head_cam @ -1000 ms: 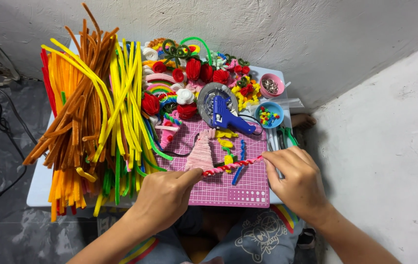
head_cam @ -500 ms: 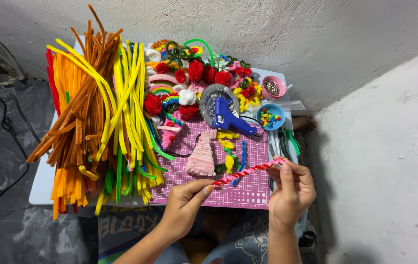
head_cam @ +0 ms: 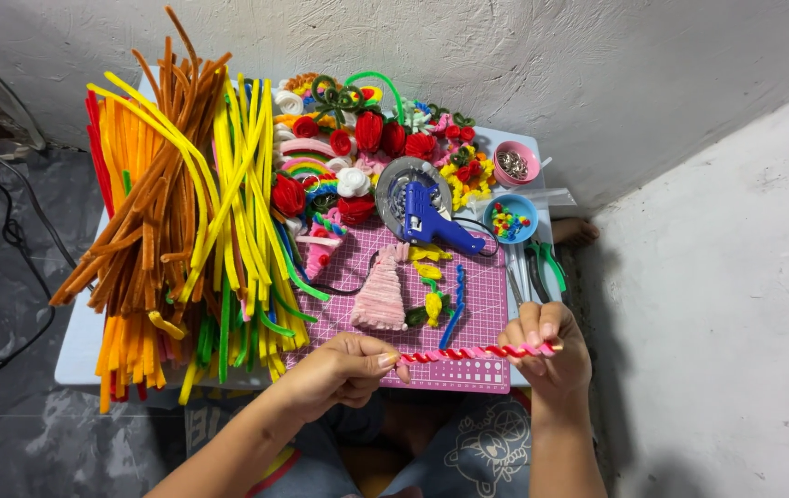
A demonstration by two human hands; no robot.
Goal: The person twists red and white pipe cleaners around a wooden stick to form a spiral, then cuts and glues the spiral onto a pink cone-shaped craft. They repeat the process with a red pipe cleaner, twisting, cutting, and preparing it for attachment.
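Landmark: the pink gridded cutting mat (head_cam: 482,318) lying on the small white table (head_cam: 76,355).

Held item: a twisted rope of red and pink pipe cleaners (head_cam: 477,352), stretched roughly level above the mat's near edge. The left hand (head_cam: 339,373) pinches its left end between thumb and fingertips, the remaining fingers curled in. The right hand (head_cam: 549,355) is clenched round its right end, just past the mat's near right corner, with the rope's tip showing beyond the fingers.

On the mat: a pale pink fuzzy cone-shaped piece (head_cam: 380,295) near the centre; small yellow fuzzy pieces (head_cam: 431,286) and a blue twisted pipe cleaner (head_cam: 454,304) just right of it.

At the mat's far edge: a blue glue gun (head_cam: 431,217) resting on a round grey dish (head_cam: 394,189).

Left of the mat: a large heap of orange, brown, yellow and green pipe cleaners (head_cam: 182,231).

Beyond the mat: red fuzzy flowers (head_cam: 380,136).

Right of the mat: a blue bowl of coloured beads (head_cam: 510,219), a pink bowl (head_cam: 514,164) and green-handled pliers (head_cam: 546,267).
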